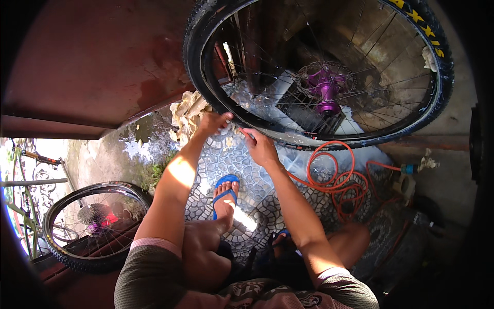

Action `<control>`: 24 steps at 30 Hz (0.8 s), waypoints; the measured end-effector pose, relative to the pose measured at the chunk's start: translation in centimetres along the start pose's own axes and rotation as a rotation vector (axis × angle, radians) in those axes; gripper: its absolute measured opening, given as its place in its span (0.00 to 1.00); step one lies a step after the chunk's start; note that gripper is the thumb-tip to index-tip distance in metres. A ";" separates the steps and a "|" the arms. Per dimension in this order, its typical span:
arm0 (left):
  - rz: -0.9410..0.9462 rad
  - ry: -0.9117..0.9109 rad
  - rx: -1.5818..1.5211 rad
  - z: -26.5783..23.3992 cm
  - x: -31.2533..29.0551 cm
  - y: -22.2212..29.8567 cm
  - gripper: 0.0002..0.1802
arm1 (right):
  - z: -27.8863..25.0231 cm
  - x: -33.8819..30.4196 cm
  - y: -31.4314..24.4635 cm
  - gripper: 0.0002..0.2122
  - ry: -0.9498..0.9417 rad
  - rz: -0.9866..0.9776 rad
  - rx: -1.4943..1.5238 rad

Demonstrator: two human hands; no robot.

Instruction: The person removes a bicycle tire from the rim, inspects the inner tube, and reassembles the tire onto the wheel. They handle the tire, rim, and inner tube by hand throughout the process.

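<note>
A bicycle wheel [203, 77] with a knobby black tyre, thin spokes, a purple hub [327, 90] and a disc rotor stands in front of me. My left hand [213, 122] is by the tyre's lower left edge with its fingers curled; what they hold, if anything, does not show clearly. Close to its right, just under the tyre, my right hand [261, 148] is closed on an orange hose [329, 185], whose red-orange end shows at the fingertips. Behind my right forearm the hose runs out into loose coils on the floor.
Wet stone-patterned floor [267, 198] lies beneath the wheel. Crumpled pale material [188, 116] sits beside my left hand. A second wheel [95, 226] with a cassette leans at the left, near a bicycle frame. At the right, the hose meets a wall tap [427, 162]. A dark red panel [98, 62] stands upper left.
</note>
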State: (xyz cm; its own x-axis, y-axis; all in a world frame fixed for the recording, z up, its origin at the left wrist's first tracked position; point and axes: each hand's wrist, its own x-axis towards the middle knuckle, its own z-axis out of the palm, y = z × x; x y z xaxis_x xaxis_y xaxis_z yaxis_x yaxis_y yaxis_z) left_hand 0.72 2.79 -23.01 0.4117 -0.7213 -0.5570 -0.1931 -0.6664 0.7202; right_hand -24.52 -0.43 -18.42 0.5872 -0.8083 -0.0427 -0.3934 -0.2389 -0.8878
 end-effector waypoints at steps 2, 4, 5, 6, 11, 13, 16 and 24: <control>-0.051 -0.105 0.056 2.2 -0.1 -0.2 0.31 | 0.0 0.7 -1.6 0.14 -0.021 -0.013 0.002; 0.072 -0.048 0.160 1.3 0.7 0.3 0.33 | -0.4 1.3 -2.6 0.14 -0.039 0.002 0.014; 0.061 0.005 0.223 -1.0 1.4 -0.3 0.37 | -0.3 1.2 -2.5 0.14 -0.044 0.008 0.014; 0.126 0.068 0.095 -2.6 1.0 -1.5 0.37 | -0.3 1.1 -2.4 0.15 -0.051 0.013 0.015; 0.005 0.030 -0.157 0.8 0.0 0.3 0.31 | -0.3 0.5 -0.5 0.15 -0.006 0.025 -0.024; 0.000 -0.055 0.030 0.5 -0.3 -0.1 0.28 | 0.0 0.4 -1.3 0.14 -0.035 0.026 -0.006; 0.006 -0.017 0.033 0.3 -0.8 0.1 0.31 | 0.1 0.7 -1.5 0.14 -0.015 0.022 -0.026; 0.066 0.011 -0.597 0.3 -0.1 0.8 0.31 | 0.6 0.2 -1.6 0.15 -0.088 0.095 0.001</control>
State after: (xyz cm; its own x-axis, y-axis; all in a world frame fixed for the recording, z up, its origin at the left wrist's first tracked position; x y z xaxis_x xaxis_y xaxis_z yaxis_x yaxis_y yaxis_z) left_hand 0.31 2.26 -22.55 0.4255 -0.7534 -0.5014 0.3135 -0.3970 0.8626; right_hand -23.33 0.15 -17.31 0.6073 -0.7768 -0.1670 -0.4495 -0.1626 -0.8784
